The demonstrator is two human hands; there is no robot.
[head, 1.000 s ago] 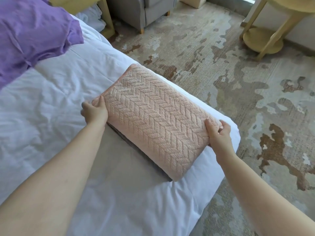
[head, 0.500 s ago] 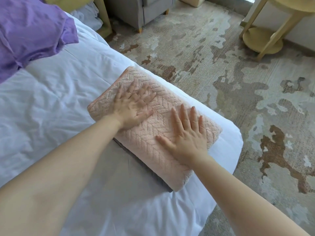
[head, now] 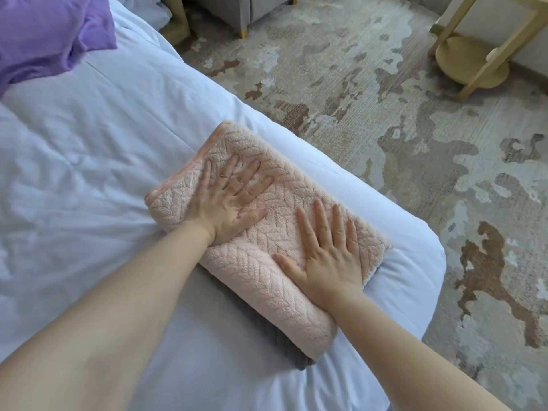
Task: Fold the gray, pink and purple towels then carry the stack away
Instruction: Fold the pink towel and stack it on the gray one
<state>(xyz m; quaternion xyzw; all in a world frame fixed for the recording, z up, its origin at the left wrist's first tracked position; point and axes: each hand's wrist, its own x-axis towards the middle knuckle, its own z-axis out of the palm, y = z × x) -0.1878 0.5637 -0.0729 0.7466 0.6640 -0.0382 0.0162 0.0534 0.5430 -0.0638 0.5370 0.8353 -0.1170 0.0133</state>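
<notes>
A folded pink towel (head: 275, 280) with a herringbone weave lies near the corner of the white bed (head: 89, 173). Under it sits the folded gray towel (head: 281, 342), only its near edge showing. My left hand (head: 228, 200) lies flat with spread fingers on the pink towel's far half. My right hand (head: 329, 256) presses flat on its near half. The purple towel (head: 50, 34) lies crumpled and unfolded at the bed's far left.
Patterned carpet (head: 385, 129) covers the floor to the right of the bed. A yellow round side table (head: 474, 54) stands at the far right. A gray armchair (head: 237, 10) and a yellow wooden leg (head: 178, 22) stand beyond the bed's far edge.
A second ago both hands gripped the pink towel's two ends. They then moved on top of it and now press flat, a little farther along the towel than half a second ago.
</notes>
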